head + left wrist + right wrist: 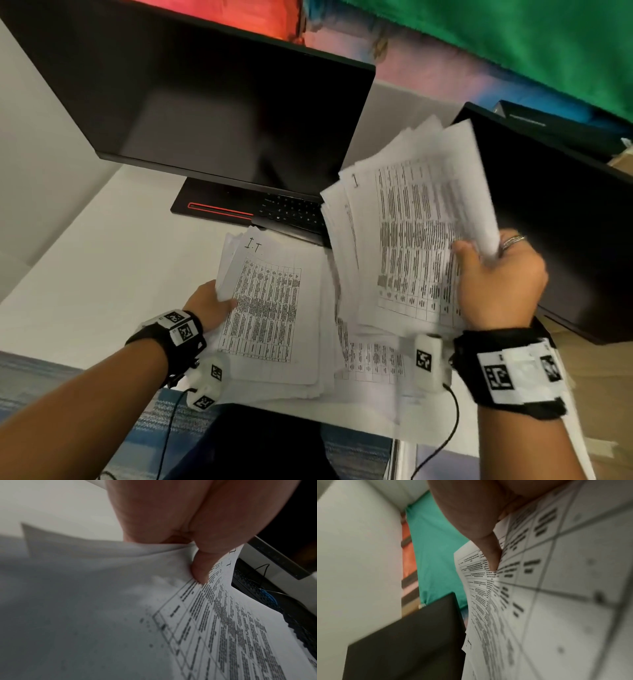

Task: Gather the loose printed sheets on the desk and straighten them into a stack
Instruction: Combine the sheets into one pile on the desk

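A pile of printed table sheets (270, 308) lies on the white desk (102, 260), its top page marked "I.T". My left hand (209, 303) grips the pile's left edge, thumb on the top page; in the left wrist view the thumb (200, 566) presses the printed sheet (231, 622). My right hand (496, 281) holds a fanned, uneven bundle of sheets (411, 240) lifted above the desk's right side; its thumb (491, 555) pinches the bundle (539, 588) in the right wrist view. More loose sheets (373, 363) lie under the lifted bundle.
A dark monitor (205, 102) stands at the back, with a black keyboard (294, 212) at its base just behind the papers. A second dark screen (555, 219) stands at the right, close to the lifted bundle. Green cloth (513, 41) hangs behind.
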Motion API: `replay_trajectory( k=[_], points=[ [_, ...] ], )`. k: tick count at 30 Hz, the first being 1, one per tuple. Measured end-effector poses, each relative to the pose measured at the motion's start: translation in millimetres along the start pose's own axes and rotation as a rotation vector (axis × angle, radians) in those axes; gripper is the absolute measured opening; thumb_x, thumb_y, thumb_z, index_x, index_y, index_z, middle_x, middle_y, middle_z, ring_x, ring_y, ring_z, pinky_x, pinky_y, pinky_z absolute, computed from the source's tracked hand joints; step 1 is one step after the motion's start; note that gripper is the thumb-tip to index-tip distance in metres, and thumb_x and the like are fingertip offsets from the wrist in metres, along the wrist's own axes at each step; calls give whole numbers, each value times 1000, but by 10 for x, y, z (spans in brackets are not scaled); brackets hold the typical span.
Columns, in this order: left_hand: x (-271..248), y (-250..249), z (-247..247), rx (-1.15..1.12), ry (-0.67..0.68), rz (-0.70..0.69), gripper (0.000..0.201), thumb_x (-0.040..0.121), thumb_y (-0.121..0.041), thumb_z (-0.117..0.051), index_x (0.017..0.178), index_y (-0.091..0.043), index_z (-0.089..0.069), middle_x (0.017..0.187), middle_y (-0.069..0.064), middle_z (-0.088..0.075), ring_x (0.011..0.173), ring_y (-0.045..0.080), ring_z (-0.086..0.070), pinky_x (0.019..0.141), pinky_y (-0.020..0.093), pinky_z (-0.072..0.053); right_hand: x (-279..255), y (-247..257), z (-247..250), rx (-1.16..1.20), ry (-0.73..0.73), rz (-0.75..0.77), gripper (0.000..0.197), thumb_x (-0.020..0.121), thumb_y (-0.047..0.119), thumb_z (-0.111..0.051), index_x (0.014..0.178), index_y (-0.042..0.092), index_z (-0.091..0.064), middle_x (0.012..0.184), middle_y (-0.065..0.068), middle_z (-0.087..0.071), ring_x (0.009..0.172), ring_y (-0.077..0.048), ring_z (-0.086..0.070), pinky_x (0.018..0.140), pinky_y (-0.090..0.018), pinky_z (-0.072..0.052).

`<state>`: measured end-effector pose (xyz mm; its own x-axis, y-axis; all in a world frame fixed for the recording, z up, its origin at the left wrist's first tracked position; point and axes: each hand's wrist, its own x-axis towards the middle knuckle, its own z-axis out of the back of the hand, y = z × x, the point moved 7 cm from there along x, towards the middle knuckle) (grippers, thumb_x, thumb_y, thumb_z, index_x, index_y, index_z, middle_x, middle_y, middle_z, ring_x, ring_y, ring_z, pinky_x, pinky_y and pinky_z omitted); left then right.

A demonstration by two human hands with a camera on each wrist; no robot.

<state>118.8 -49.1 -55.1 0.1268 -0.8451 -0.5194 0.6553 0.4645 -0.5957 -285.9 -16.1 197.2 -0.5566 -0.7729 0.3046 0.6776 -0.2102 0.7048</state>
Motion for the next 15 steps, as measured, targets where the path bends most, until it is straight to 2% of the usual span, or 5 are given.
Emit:
replay_trajectory(
  k=[5, 9, 11, 13, 15],
  points=[
    [-24, -46, -32, -12, 36, -12, 38, 98, -29, -55, 128, -6, -57, 104, 6, -65, 88, 23, -62, 69, 26, -47, -119, -203, -362, 275, 120, -250, 16, 83, 16, -77, 96, 13, -68, 85, -4, -71, 75, -20, -71, 65, -32, -60],
    [-18, 26, -10, -251, 23, 145, 84, 94, -70, -20, 139, -5, -50, 136, 13, -57, 125, 34, -54, 105, 38, -39, -683, -762, -1254, 325, 317, -535, 26, 84, 11, -77, 104, 17, -61, 96, -5, -71, 77, -16, -69, 60, -24, -54],
    [-4, 41, -20, -335, 41, 197, 106, 83, -85, -12, 141, -5, -48, 142, 16, -53, 131, 34, -49, 110, 42, -32, -934, -1059, -1656, 238, 483, -602, 41, 85, 12, -76, 118, 18, -54, 109, -8, -68, 95, -25, -67, 81, -30, -55],
    [-37, 8, 8, -347, 8, 214, 95, 91, -75, -10, 143, -4, -47, 146, 17, -49, 135, 33, -46, 114, 41, -28, -1027, -1284, -1918, 71, 600, -589, 57, 90, 14, -70, 140, 11, -44, 128, -12, -63, 118, -30, -60, 101, -33, -45],
    [-7, 13, -25, -359, 3, 203, 93, 91, -74, -11, 148, -9, -41, 152, 13, -43, 140, 31, -41, 118, 43, -25, -1062, -1310, -2090, -30, 665, -513, 61, 95, 19, -62, 149, 8, -37, 145, -12, -53, 132, -30, -51, 111, -34, -38]
  ],
)
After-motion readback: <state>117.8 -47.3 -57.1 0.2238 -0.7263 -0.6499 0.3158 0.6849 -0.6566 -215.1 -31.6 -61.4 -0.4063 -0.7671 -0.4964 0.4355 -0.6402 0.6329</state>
